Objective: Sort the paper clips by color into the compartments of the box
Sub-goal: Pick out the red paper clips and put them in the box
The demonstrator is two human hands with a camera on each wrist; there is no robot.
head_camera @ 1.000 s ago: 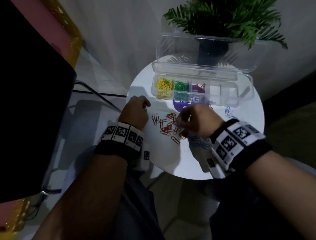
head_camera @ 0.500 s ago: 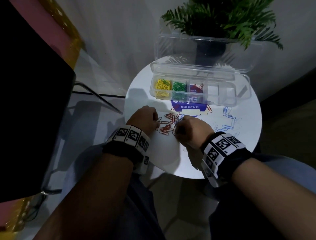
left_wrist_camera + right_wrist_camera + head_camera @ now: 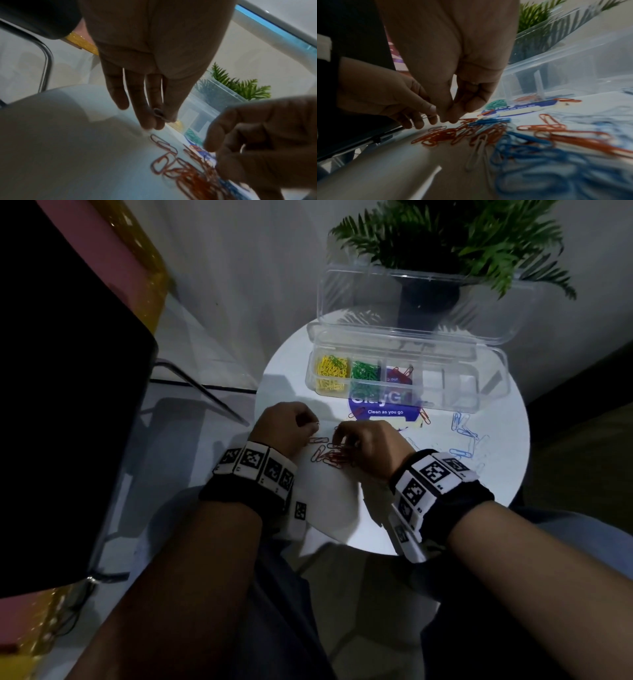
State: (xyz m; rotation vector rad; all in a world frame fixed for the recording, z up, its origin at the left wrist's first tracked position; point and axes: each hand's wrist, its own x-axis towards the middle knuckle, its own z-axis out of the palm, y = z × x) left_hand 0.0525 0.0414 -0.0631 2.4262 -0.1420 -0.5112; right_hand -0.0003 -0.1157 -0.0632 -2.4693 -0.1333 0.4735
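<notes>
Several red paper clips [image 3: 330,455] lie heaped on the round white table [image 3: 329,508], between my hands. My left hand [image 3: 287,426] pinches a pale paper clip [image 3: 159,115] between thumb and fingers, just left of the heap. The fingertips of my right hand [image 3: 366,443] are curled down and pinched together on the red clips [image 3: 453,134]. Blue clips [image 3: 466,436] and a white one [image 3: 477,148] lie scattered to the right. The clear box [image 3: 479,402] stands behind with its lid up, holding yellow clips [image 3: 332,369], green clips [image 3: 364,371] and a few red ones [image 3: 400,373].
A potted fern [image 3: 445,251] stands behind the box. A round blue sticker [image 3: 383,409] lies on the table in front of the box. A dark panel [image 3: 68,405] and a metal chair frame [image 3: 205,392] are on the left. The table's near edge is close to my wrists.
Both hands drew nearer to each other over the red heap. The left hand came right and took up a clip; the right hand moved left onto the heap.
</notes>
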